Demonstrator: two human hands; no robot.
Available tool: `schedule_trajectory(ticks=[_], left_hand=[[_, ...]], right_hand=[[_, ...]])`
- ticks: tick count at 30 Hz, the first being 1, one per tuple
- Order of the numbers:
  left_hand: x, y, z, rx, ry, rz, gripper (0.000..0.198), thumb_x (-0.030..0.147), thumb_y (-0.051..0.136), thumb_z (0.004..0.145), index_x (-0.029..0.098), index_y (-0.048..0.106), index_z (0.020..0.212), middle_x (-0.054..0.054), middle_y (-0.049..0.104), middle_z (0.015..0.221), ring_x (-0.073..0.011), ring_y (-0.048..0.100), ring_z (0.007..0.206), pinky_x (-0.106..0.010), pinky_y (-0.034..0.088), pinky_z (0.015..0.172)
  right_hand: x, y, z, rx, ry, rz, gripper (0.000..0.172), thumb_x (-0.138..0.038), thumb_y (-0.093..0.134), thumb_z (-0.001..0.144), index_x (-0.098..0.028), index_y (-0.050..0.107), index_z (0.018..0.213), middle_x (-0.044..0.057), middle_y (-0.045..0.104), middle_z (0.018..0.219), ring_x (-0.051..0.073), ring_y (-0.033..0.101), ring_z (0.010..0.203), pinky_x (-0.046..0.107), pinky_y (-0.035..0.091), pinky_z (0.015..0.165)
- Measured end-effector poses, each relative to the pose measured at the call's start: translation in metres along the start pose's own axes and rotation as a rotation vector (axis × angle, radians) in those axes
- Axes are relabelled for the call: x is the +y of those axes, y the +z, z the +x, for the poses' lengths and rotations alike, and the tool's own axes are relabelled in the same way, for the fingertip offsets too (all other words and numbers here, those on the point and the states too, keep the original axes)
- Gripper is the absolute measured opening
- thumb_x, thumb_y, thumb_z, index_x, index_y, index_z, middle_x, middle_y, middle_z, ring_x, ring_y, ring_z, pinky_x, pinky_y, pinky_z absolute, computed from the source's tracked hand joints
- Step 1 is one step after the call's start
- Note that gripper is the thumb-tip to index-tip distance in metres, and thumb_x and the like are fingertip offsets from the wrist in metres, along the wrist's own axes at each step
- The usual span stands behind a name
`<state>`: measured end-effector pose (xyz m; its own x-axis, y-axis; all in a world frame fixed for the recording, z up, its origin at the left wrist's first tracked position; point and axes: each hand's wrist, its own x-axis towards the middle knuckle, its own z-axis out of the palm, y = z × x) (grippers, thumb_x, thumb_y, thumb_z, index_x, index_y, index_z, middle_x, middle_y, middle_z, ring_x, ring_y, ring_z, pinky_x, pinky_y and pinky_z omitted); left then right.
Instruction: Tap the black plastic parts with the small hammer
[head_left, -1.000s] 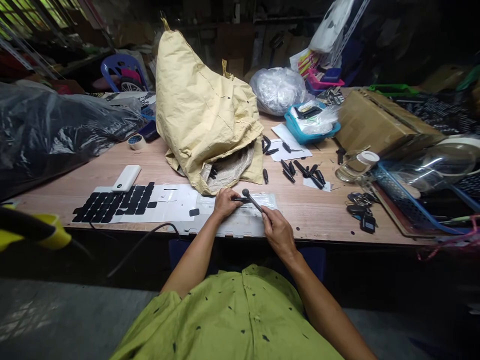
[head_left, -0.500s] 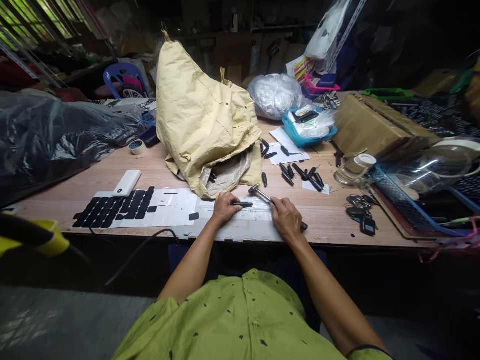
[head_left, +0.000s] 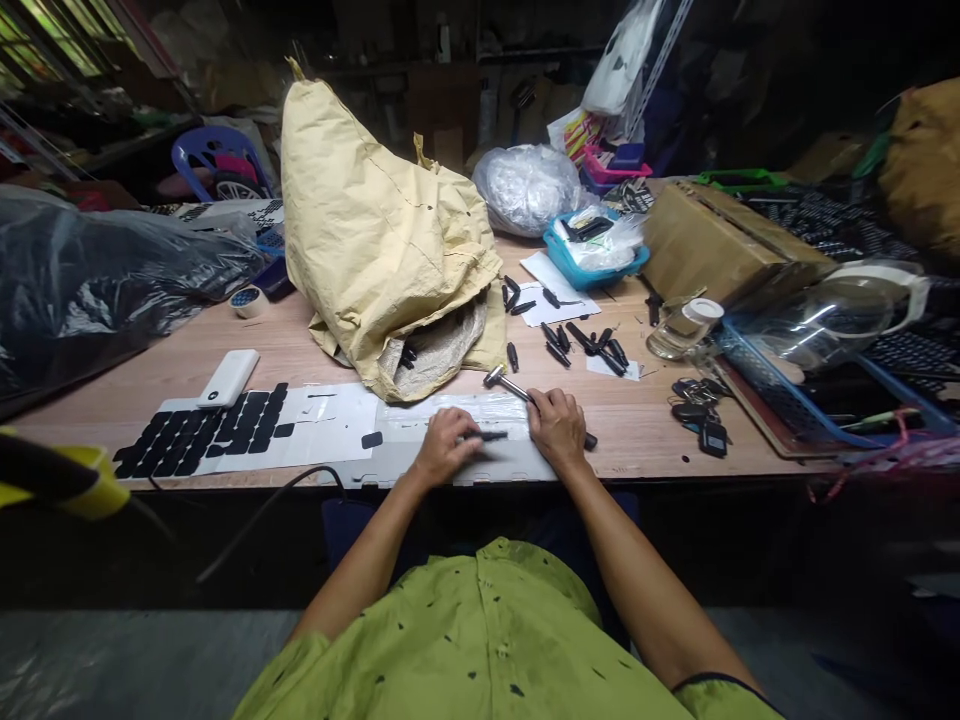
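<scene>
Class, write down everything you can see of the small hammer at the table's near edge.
The hammer is small: silvery metal head, thin metal shaft, dark grip. It is slanted, head away and to the left, low over the table; contact there is unclear. The right hand closes around the grip, whose dark end pokes out on the right. The left hand, pinching a black piece, does not touch it.

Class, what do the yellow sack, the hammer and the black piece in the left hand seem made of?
Sack: likely thick paper; matt, stiff creases. Hammer in the right hand: shiny metal-looking head, dark handle, perhaps rubber. Black piece in the left hand: maybe plastic, unclear.
</scene>
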<state>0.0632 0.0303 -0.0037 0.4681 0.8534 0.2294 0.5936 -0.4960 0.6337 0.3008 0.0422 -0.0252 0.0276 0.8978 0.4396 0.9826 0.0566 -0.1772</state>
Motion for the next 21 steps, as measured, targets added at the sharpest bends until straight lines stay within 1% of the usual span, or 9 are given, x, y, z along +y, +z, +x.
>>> schedule_trajectory(ticks=[2, 4, 6, 8, 11, 15, 17, 19, 21], left_hand=[[0.012, 0.016, -0.033, 0.027, 0.155, 0.001, 0.028, 0.044, 0.055, 0.096, 0.023, 0.073, 0.1, -0.009, 0.066, 0.121, -0.026, 0.057, 0.112, -0.044, 0.044, 0.101], [0.019, 0.033, -0.068, 0.059, 0.254, 0.053, 0.03, 0.044, 0.053, 0.097, 0.021, 0.073, 0.1, -0.012, 0.064, 0.128, -0.0278, 0.057, 0.119, -0.046, 0.044, 0.105], [0.019, 0.049, -0.096, 0.075, 0.303, 0.137, 0.029, 0.04, 0.052, 0.097, 0.021, 0.073, 0.102, -0.013, 0.066, 0.127, -0.0293, 0.056, 0.126, -0.048, 0.044, 0.109], [0.012, 0.06, -0.114, 0.082, 0.316, 0.214, 0.026, 0.036, 0.054, 0.097, 0.023, 0.074, 0.105, -0.012, 0.07, 0.121, -0.0297, 0.057, 0.128, -0.049, 0.044, 0.111], [-0.001, 0.071, -0.124, 0.069, 0.301, 0.271, 0.025, 0.034, 0.057, 0.095, 0.027, 0.074, 0.111, -0.008, 0.075, 0.112, -0.0279, 0.063, 0.12, -0.046, 0.046, 0.108], [-0.011, 0.083, -0.125, 0.076, 0.307, 0.278, 0.026, 0.033, 0.057, 0.096, 0.029, 0.072, 0.116, -0.007, 0.077, 0.1, -0.0234, 0.069, 0.1, -0.039, 0.049, 0.092], [-0.012, 0.091, -0.125, 0.049, 0.3, 0.255, 0.026, 0.035, 0.056, 0.097, 0.027, 0.072, 0.116, -0.008, 0.077, 0.097, -0.0218, 0.07, 0.091, -0.035, 0.05, 0.085], [-0.015, 0.098, -0.124, -0.04, 0.205, 0.213, 0.027, 0.038, 0.054, 0.098, 0.026, 0.072, 0.113, -0.009, 0.077, 0.092, -0.0209, 0.07, 0.082, -0.033, 0.052, 0.077], [-0.019, 0.103, -0.122, -0.162, -0.011, 0.165, 0.028, 0.041, 0.053, 0.096, 0.029, 0.074, 0.111, -0.008, 0.076, 0.089, -0.0219, 0.072, 0.078, -0.032, 0.054, 0.071]], right_hand=[[-0.001, 0.0, 0.0, 0.002, 0.006, 0.004, 0.027, -0.023, 0.052, 0.094, -0.025, 0.07, 0.113, 0.007, 0.056, 0.093, 0.022, 0.041, 0.088, 0.032, 0.027, 0.073], [-0.001, 0.0, -0.001, 0.004, 0.015, 0.009, 0.027, -0.023, 0.052, 0.094, -0.025, 0.07, 0.113, 0.007, 0.056, 0.093, 0.023, 0.041, 0.088, 0.032, 0.027, 0.073], [-0.002, -0.001, -0.001, 0.004, 0.017, 0.016, 0.027, -0.023, 0.052, 0.094, -0.025, 0.07, 0.113, 0.008, 0.056, 0.092, 0.023, 0.041, 0.088, 0.032, 0.027, 0.073], [-0.002, -0.002, -0.001, 0.003, 0.014, 0.024, 0.027, -0.023, 0.051, 0.094, -0.024, 0.07, 0.113, 0.008, 0.056, 0.092, 0.023, 0.042, 0.088, 0.032, 0.028, 0.073], [-0.002, -0.003, -0.001, -0.009, 0.014, 0.033, 0.028, -0.023, 0.051, 0.094, -0.024, 0.07, 0.114, 0.008, 0.056, 0.093, 0.023, 0.042, 0.088, 0.033, 0.028, 0.073], [-0.003, -0.004, -0.001, -0.018, 0.023, 0.031, 0.028, -0.024, 0.05, 0.095, -0.025, 0.07, 0.115, 0.008, 0.055, 0.093, 0.023, 0.041, 0.088, 0.033, 0.028, 0.073], [-0.003, -0.004, -0.001, -0.013, 0.023, 0.033, 0.028, -0.023, 0.05, 0.095, -0.025, 0.07, 0.114, 0.008, 0.055, 0.093, 0.023, 0.042, 0.088, 0.033, 0.029, 0.074], [-0.004, -0.004, -0.001, -0.013, 0.022, 0.032, 0.028, -0.023, 0.05, 0.095, -0.024, 0.07, 0.114, 0.008, 0.055, 0.093, 0.023, 0.042, 0.088, 0.033, 0.029, 0.074], [-0.004, -0.004, -0.001, -0.014, 0.021, 0.028, 0.028, -0.023, 0.05, 0.095, -0.024, 0.07, 0.115, 0.008, 0.055, 0.093, 0.023, 0.042, 0.088, 0.033, 0.03, 0.074]])
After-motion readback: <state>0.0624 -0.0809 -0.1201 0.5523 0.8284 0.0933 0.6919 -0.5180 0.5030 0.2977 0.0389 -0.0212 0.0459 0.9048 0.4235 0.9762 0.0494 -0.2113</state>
